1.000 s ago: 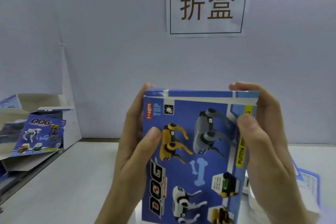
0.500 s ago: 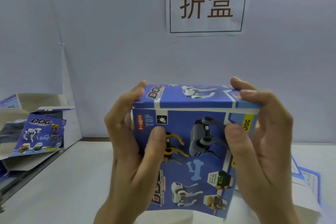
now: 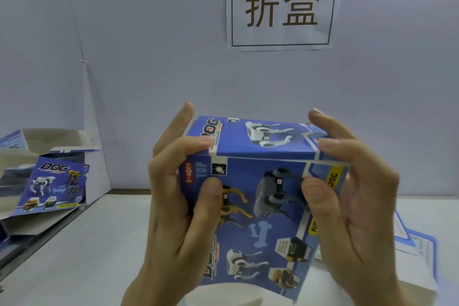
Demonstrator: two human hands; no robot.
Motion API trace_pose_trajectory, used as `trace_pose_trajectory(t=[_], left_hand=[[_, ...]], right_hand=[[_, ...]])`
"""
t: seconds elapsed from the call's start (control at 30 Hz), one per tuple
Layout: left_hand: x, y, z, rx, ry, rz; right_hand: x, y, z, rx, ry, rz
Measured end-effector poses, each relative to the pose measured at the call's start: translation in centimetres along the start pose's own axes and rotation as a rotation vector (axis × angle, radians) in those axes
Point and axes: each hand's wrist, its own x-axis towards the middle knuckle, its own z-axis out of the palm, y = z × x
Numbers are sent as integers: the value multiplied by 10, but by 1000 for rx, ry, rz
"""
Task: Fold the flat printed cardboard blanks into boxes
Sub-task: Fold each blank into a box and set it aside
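Box (image 3: 260, 196) is mid-fold, held up in the air at centre view, above the table (image 3: 99, 251) and not resting on it.

- Done: the body is squared up, and the top panel with the white dog print is creased over at roughly a right angle to the front face. The crease line is crisp, with a white border strip running along it.
- Left: the top closure looks only pressed down, not clearly tucked. The lower edge of the front face hangs free, so the bottom is probably unclosed, but I can't see that end properly.
- Left hand (image 3: 178, 204): thumb flat on the front face, fingers curled over the top-left corner, gripping the box.
- Right hand (image 3: 355, 206): same on the top-right corner, thumb on the front and fingers hooked over the top panel.

Material is thin glossy card with a blue print of robot dogs and a bone. The panels are flat, and the lower front bows slightly, so the card is fairly flexible.

More flat blanks (image 3: 419, 248) are stacked on the table just right of the right hand, so there's work remaining. Left-side cartons (image 3: 54, 189) sit well apart, and the open one behind shows a plain pale inside. The paper sign (image 3: 283, 5) is taped to the wall (image 3: 136, 57) behind.
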Motion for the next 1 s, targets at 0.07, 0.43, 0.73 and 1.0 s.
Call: trace_pose_trajectory(t=[0.07, 0.43, 0.73, 1.0], left_hand=[[-4, -1, -1, -29, -10, -25], [-6, -2, 2, -33, 26, -17], [-5, -6, 0, 94, -14, 49], [1, -23, -12, 135, 273, -17]], right_hand=[[-1, 2, -2, -56, -18, 32], [0, -6, 1, -120, -28, 91], [1, -9, 7, -95, 33, 154], [-3, 5, -7, 160, -173, 507]])
